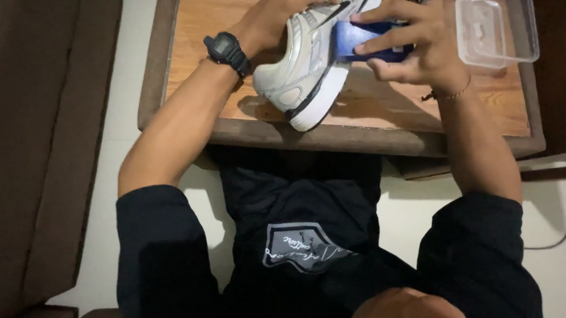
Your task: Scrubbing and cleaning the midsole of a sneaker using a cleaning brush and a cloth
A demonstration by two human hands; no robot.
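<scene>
The left hand, with a black watch on its wrist, is clamped on the upper of a silver-white shoe. The shoe rests tilted on the wooden table, heel near the table's front edge. The right hand grips a blue brush pressed against the shoe's side. A clear plastic container stands just beside the right hand.

Person seen from above: black short-sleeved cotton T-shirt bearing a grey shield-shaped chest print with pale script. Left wrist: black rectangular digital wristwatch on a black resin strap. Right wrist: thin cord bracelet with small beads. Both forearms are bare below the sleeves.
</scene>
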